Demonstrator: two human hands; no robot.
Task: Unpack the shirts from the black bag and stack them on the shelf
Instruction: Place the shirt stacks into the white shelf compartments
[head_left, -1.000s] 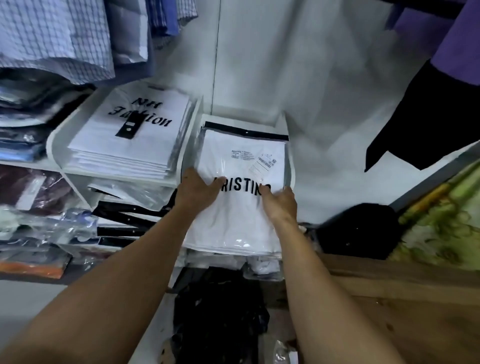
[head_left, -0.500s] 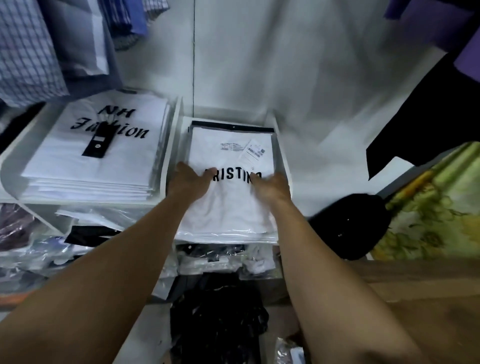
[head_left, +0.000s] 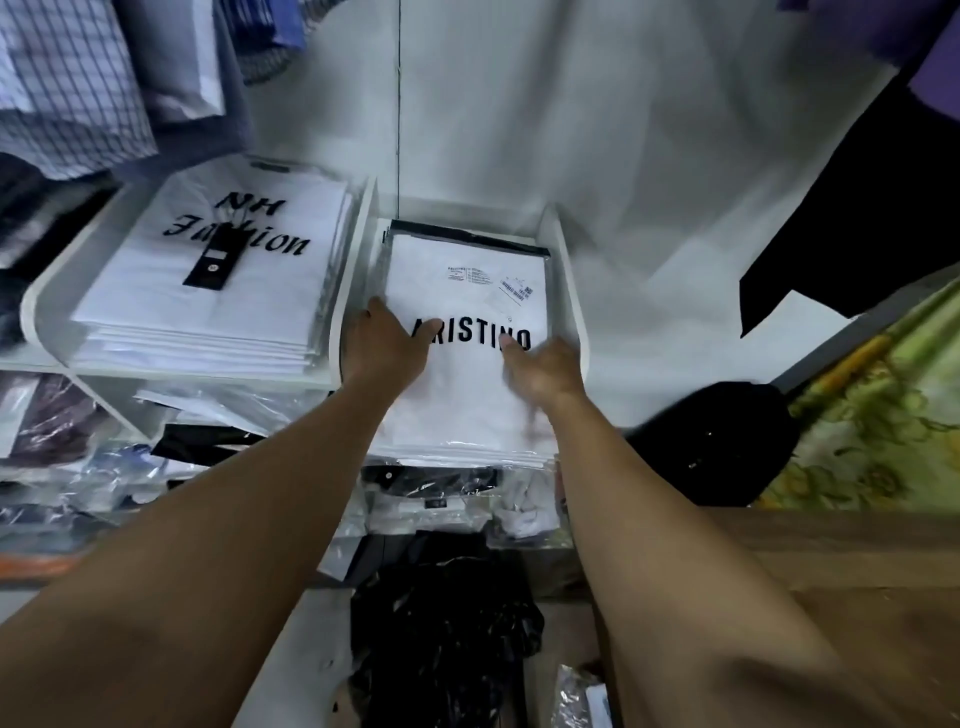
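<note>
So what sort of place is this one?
Most likely a clothing shop or its stockroom: bagged white shirts stacked in white shelf compartments, checked shirts hanging above, more packaged clothes piled below.

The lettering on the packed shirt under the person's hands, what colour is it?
Black capitals on the white packed shirt, seen in the head view, the only one.

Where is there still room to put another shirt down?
Only on top: the ARISTINO stack fills its compartment wall to wall, and so does the NH Fashion stack. A bare strip shows behind the ARISTINO stack. The lower shelf is crammed with bagged clothes.
</note>
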